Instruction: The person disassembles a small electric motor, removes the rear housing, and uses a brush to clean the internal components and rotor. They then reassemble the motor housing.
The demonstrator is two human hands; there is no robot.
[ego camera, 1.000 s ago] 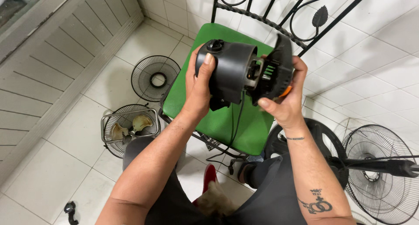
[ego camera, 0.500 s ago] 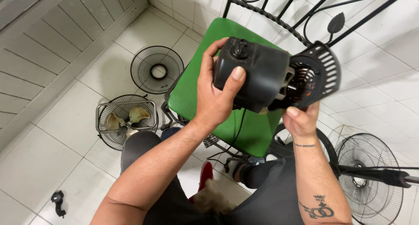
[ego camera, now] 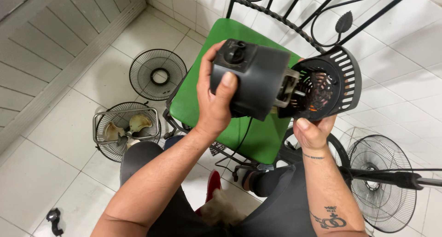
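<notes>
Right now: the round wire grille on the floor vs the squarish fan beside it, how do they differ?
The round wire grille is bare: open centre ring, no blades. The squarish fan has pale blades and a hub behind its wires.
The grille's outline is circular; the fan's frame is square with rounded corners.
The grille lies farther from the person, the fan by the knee.
Both are dark wire, lying on the white tile floor.

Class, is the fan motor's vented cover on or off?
Off: the vented cover sits apart from the motor housing, exposing the shaft.
</notes>
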